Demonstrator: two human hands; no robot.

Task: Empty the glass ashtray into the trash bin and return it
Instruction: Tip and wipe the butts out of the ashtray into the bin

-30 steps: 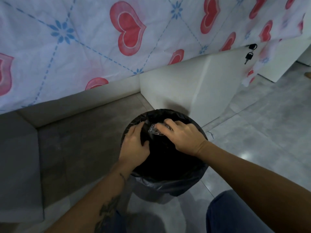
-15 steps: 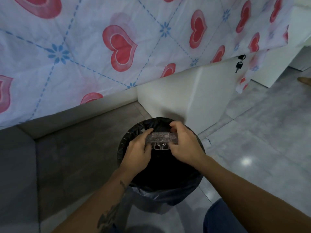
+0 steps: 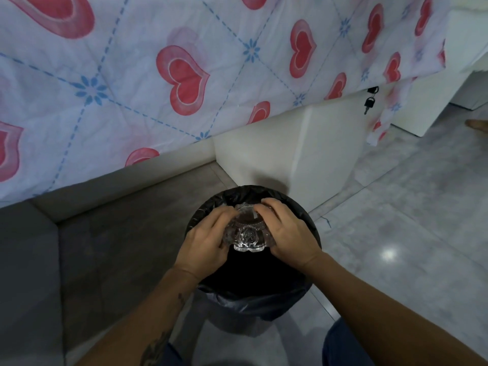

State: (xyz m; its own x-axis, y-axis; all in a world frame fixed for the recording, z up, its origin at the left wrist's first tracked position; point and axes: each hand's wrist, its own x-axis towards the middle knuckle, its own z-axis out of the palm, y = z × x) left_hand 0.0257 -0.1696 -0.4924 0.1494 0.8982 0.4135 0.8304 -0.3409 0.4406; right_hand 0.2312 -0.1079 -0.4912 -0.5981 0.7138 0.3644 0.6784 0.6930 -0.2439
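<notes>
A clear cut-glass ashtray (image 3: 248,233) is held over the open mouth of a round trash bin (image 3: 264,307) lined with a black bag. My left hand (image 3: 204,244) grips its left side and my right hand (image 3: 291,236) grips its right side. The ashtray sits roughly upright, its bowl facing up toward me, with a dark stain inside. The bin's inside is black and I cannot see what lies in it.
A table draped with a white cloth printed with red hearts (image 3: 184,80) rises just behind the bin. A white cabinet (image 3: 311,149) with keys (image 3: 369,101) hanging from its lock stands right of it. Grey tiled floor (image 3: 396,233) spreads to the right.
The ashtray was tipped down into the bin under my right hand; both hands have since turned it back up and lifted it slightly above the bin's mouth.
</notes>
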